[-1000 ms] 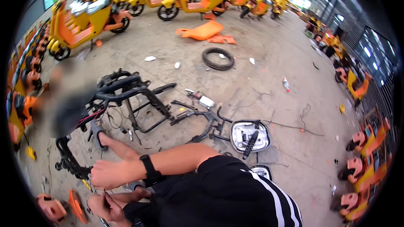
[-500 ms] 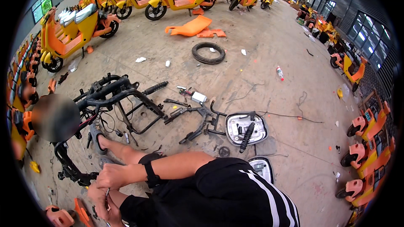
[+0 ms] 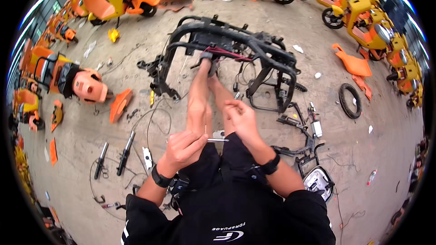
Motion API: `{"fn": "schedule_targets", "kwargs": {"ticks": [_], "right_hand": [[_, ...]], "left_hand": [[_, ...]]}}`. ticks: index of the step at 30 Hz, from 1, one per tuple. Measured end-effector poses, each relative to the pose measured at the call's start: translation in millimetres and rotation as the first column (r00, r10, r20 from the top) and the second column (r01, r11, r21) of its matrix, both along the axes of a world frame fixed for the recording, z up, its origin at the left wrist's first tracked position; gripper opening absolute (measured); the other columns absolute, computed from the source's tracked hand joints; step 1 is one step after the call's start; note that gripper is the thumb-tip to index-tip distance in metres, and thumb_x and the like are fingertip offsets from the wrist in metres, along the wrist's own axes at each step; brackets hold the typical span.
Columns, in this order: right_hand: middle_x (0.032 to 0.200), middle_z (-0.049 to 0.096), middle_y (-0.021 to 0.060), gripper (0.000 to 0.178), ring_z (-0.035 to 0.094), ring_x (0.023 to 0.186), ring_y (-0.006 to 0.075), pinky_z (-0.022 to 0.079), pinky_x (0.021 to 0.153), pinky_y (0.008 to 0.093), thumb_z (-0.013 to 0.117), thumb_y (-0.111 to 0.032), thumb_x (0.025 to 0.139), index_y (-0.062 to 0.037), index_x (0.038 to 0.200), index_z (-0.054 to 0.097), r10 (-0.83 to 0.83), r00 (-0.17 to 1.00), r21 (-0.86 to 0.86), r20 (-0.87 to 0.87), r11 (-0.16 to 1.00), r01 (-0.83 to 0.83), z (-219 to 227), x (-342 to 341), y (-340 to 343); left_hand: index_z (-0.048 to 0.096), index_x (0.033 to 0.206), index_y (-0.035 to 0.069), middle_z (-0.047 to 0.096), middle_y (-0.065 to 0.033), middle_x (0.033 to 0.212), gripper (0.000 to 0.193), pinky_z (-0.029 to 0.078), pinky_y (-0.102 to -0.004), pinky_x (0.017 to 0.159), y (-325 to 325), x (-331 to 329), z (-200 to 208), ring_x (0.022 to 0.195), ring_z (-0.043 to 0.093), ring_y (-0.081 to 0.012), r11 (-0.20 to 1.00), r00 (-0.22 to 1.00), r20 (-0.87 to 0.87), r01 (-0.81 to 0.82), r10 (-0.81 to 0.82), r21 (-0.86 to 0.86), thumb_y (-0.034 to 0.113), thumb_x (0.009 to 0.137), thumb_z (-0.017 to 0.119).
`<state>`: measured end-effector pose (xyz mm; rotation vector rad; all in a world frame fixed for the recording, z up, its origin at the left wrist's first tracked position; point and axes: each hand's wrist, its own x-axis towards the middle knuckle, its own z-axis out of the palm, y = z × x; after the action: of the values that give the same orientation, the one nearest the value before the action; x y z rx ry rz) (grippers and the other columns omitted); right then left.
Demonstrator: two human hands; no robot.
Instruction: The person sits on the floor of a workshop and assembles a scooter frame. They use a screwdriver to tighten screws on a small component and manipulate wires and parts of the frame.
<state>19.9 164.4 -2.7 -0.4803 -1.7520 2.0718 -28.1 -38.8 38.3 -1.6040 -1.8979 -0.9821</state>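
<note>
My left hand (image 3: 185, 147) is closed round a slim silver metal rod (image 3: 218, 140), possibly a screwdriver shaft. The rod points right across my lap, its free end showing past the fingertips. A short distance to the right and a little farther off, my right hand (image 3: 243, 120) is raised with fingers curled together; whatever they may pinch is hidden. The hands do not touch each other. Beyond them a black scooter frame (image 3: 254, 47), bare of panels and with red wires hanging along it, lies across the floor by my feet.
On the left floor lie two shock absorbers (image 3: 125, 154), loose cables and an orange panel (image 3: 120, 105). At right are a black subframe (image 3: 306, 143), a white-lined seat part (image 3: 319, 181) and a tyre (image 3: 350, 100). Yellow scooters (image 3: 359, 31) stand in rows around.
My view has swung left, bringing both hands to the middle of the picture. The hands, close together before, are now apart, and the rod shows in the left one.
</note>
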Motion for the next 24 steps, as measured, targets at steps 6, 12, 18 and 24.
{"fn": "schedule_targets", "kwargs": {"ticks": [6,12,18,24], "right_hand": [[0.115,0.059,0.0171,0.055,0.058,0.084,0.0192,0.048,0.073,0.0295,0.043,0.005,0.092,-0.0050,0.145,0.029,0.187,0.982,-0.887,0.037,0.459,-0.054,-18.5,35.9,14.6],[0.121,0.060,0.0183,0.043,0.052,0.062,0.0103,0.043,0.050,0.0205,0.048,-0.011,0.101,-0.0059,0.141,0.035,0.314,0.946,-0.720,0.078,0.674,-0.164,-12.8,49.5,6.5],[0.091,0.066,0.0036,0.021,0.046,0.061,0.0008,0.037,0.055,0.0164,0.058,-0.017,0.098,-0.0005,0.107,0.066,0.349,0.866,-0.304,0.358,0.921,-0.245,-5.3,34.1,11.7],[0.083,0.069,0.0021,0.014,0.055,0.069,0.0020,0.043,0.061,0.0164,0.069,-0.009,0.089,-0.0005,0.100,0.071,0.302,0.875,0.035,0.378,0.940,-0.339,12.2,44.3,-7.1]], "left_hand": [[0.068,0.087,0.001,0.061,-0.0041,0.074,0.021,0.043,-0.0290,0.046,4.3,-0.9,-6.0,0.055,0.055,-0.0173,1.000,0.998,0.060,-0.002,0.003,-0.021,-0.004,0.068,0.073],[0.067,0.086,0.000,0.062,-0.0047,0.076,0.019,0.044,-0.0284,0.046,6.4,-7.1,-21.0,0.055,0.055,-0.0166,0.998,0.989,0.148,0.021,-0.013,-0.052,-0.003,0.068,0.072],[0.065,0.093,-0.002,0.060,-0.0045,0.080,0.021,0.043,-0.0267,0.049,2.7,-8.3,-33.0,0.060,0.055,-0.0150,0.987,0.987,0.161,0.055,-0.030,-0.148,0.003,0.073,0.068],[0.063,0.097,-0.004,0.062,-0.0085,0.081,0.022,0.048,-0.0305,0.053,3.7,-4.8,-41.3,0.061,0.057,-0.0181,0.984,0.943,0.332,0.059,0.000,-0.167,0.002,0.076,0.068]]}}
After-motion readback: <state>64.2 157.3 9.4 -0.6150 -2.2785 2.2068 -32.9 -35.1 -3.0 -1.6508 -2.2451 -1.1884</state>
